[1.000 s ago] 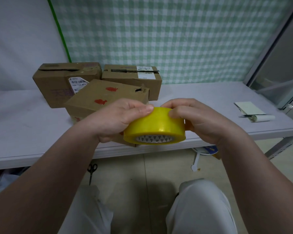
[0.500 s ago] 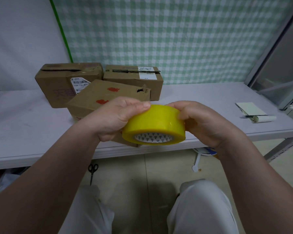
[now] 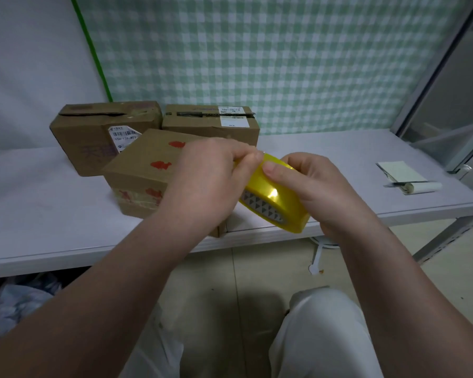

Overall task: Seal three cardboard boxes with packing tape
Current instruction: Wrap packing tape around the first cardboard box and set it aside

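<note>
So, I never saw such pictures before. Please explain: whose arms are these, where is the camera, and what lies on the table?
There is no machine here: these are one person's bare arms. The only camera is worn on that person's head and looks forward and down, so the arms reach in from below. The right hand grips a yellow tape roll, tilted, and the left hand pinches its upper edge, perhaps seeking the tape's end. On the white table stand three cardboard boxes: the front box with red marks, and behind it the back left box and the back right box. At the far right lie a pale paper sheet and a small white roll.
</note>
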{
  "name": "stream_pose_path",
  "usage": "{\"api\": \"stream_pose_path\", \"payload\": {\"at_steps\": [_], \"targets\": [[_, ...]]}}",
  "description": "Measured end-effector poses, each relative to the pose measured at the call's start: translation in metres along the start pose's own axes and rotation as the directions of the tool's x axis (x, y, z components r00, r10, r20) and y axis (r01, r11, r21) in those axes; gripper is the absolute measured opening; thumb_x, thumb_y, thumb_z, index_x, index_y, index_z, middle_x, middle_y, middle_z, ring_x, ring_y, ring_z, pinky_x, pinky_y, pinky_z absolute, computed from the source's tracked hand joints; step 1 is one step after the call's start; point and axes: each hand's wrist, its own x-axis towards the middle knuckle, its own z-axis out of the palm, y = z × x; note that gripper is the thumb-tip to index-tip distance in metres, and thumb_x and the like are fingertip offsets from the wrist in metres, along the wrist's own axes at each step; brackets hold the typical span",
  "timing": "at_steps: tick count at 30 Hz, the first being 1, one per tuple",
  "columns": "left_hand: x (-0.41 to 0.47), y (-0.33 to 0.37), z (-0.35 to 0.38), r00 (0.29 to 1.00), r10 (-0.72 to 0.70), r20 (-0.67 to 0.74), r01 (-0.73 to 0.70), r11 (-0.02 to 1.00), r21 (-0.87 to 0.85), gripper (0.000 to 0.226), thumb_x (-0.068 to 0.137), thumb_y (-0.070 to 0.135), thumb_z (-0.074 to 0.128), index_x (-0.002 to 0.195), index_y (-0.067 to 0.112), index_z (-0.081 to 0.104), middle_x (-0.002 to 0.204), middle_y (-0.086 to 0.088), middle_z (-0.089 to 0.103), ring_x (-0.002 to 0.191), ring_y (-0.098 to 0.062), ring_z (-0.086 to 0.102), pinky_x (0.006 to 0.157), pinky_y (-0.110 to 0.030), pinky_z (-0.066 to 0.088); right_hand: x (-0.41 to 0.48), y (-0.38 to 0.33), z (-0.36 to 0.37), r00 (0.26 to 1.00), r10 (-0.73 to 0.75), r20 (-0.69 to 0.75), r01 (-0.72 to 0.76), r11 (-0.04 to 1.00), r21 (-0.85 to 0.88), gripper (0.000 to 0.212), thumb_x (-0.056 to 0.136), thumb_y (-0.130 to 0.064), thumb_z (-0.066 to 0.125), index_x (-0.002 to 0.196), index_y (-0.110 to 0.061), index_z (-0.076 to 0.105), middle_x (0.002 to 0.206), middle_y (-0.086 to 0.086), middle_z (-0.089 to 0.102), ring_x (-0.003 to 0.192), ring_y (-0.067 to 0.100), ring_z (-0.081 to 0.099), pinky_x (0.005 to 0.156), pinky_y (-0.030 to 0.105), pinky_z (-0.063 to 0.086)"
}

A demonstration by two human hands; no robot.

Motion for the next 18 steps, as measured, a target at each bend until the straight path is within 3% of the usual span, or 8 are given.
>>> {"api": "stream_pose_path", "payload": {"at_steps": [3,6,9,12,15,18], "targets": [[0.002,0.004,0.004,0.998,-0.031,-0.057,0.038,0.99,0.132,0.022,0.09,0.029,0.058,0.092,0.017,0.076,0.088,-0.001,0.073,0.084,-0.019,0.065,0.076,-0.036,0.049,-0.001,-0.001,0.005,0.995,-0.02,-0.099,0.013,0.997,-0.075,0.051,0.066,-0.058,0.059,0.079,-0.009,0.066,0.07,0.005,0.062,0.066,0.014,0.055,0.062,0.031,0.04],[0.004,0.005,0.008,0.995,-0.077,-0.067,0.091,0.966,0.242,0.018,0.091,0.026,0.059,0.086,0.014,0.072,0.087,-0.002,0.066,0.082,-0.021,0.058,0.072,-0.033,0.042,-0.003,-0.001,0.009,0.988,-0.029,-0.153,0.002,0.986,-0.17,0.048,0.066,-0.059,0.055,0.077,-0.014,0.065,0.067,-0.007,0.058,0.066,0.01,0.053,0.059,0.027,0.037],[0.004,0.003,0.013,0.997,-0.073,-0.024,0.076,0.956,0.283,0.016,0.094,0.021,0.051,0.088,0.01,0.061,0.088,-0.003,0.053,0.081,-0.02,0.047,0.068,-0.031,0.033,-0.002,0.002,0.01,0.987,-0.019,-0.16,-0.012,0.981,-0.191,0.046,0.067,-0.06,0.054,0.076,-0.017,0.065,0.068,-0.009,0.058,0.067,0.008,0.053,0.058,0.025,0.036],[0.008,0.003,0.015,0.997,-0.077,0.023,0.067,0.953,0.297,0.013,0.097,0.017,0.045,0.086,0.013,0.051,0.088,-0.004,0.048,0.08,-0.018,0.042,0.068,-0.03,0.03,-0.001,0.007,0.003,0.998,0.043,-0.049,-0.044,0.999,-0.027,0.046,0.07,-0.057,0.056,0.082,-0.014,0.068,0.073,-0.005,0.064,0.069,0.01,0.057,0.064,0.026,0.04],[0.016,-0.003,0.012,0.992,-0.121,0.038,0.1,0.932,0.348,0.012,0.098,0.013,0.043,0.088,0.012,0.05,0.088,-0.005,0.051,0.081,-0.021,0.047,0.068,-0.033,0.036,-0.005,0.016,-0.002,0.99,0.083,0.114,-0.106,0.972,0.211,0.052,0.078,-0.048,0.056,0.098,-0.002,0.068,0.09,0.02,0.07,0.079,0.024,0.064,0.074,0.037,0.048],[0.02,-0.011,0.012,0.986,-0.148,0.083,0.104,0.914,0.392,0.01,0.096,0.009,0.045,0.09,0.009,0.053,0.085,-0.005,0.054,0.078,-0.021,0.049,0.061,-0.031,0.036,-0.008,0.019,0.002,0.991,0.086,0.102,-0.104,0.976,0.191,0.052,0.08,-0.052,0.056,0.1,-0.005,0.069,0.093,0.017,0.072,0.085,0.03,0.069,0.081,0.044,0.054]]}}
